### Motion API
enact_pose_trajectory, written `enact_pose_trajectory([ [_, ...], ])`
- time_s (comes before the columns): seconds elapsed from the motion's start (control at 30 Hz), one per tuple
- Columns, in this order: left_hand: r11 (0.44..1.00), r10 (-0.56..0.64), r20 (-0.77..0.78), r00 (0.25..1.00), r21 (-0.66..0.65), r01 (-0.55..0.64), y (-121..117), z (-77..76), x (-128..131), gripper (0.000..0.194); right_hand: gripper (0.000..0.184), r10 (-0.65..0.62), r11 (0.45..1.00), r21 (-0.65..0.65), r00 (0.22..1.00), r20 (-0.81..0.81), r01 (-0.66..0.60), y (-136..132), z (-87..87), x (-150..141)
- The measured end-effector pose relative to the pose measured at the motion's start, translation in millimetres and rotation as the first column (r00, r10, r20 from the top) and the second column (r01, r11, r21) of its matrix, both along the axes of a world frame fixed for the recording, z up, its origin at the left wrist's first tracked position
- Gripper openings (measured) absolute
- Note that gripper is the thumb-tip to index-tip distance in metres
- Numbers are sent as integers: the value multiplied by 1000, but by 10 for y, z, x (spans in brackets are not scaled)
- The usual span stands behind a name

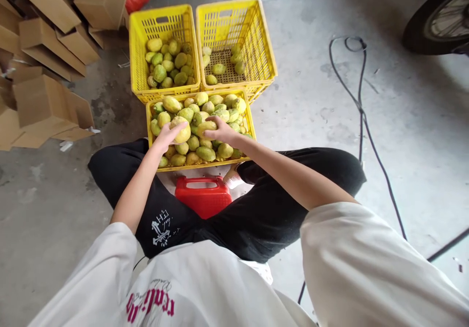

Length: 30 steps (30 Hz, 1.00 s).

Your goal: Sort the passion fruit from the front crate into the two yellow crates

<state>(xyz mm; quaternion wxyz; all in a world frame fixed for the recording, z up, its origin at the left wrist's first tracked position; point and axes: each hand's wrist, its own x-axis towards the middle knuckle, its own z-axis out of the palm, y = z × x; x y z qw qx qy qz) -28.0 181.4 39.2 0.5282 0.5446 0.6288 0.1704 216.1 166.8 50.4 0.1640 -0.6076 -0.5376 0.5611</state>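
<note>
A yellow crate [252, 130] full of yellow-green lemons stands between my knees. My left hand [170, 136] is closed around a large, knobbly yellow lemon [182, 131] above the left part of the pile. To its right, my right hand [223, 131] grips another yellow-green lemon [205, 128], thumb and fingers on its right end. Both hands are just over the heaped fruit, and the fingers are partly hidden.
Behind stand two more yellow crates: the left crate [135, 48] holds many lemons, the right crate [271, 58] only several. A red plastic stool [203, 200] is below me. Cardboard boxes [44, 102] lie at left. A black cable [381, 163] and a wheel [414, 33] are at right.
</note>
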Motion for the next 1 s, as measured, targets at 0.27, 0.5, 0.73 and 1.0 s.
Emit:
enact_pose_trajectory([
  [0.27, 977, 137, 159, 978, -183, -107, -141, 381, 177, 64, 38, -307, 942, -268, 843, -442, 202, -103, 332, 30],
  [0.5, 986, -147, 87, 985, -72, 154, -258, 524, 212, 73, 60, -195, 970, -219, 880, -434, 106, -183, 542, 133],
  [0.73, 996, -90, 117, 989, -11, 92, -271, 519, 232, 70, 61, 79, 996, -14, 965, -248, -85, -377, 902, 221],
  [1.0, 996, -44, 237, 971, -70, 63, -290, 547, 259, 68, 61, -18, 997, -82, 915, -403, -17, -426, 848, 68],
])
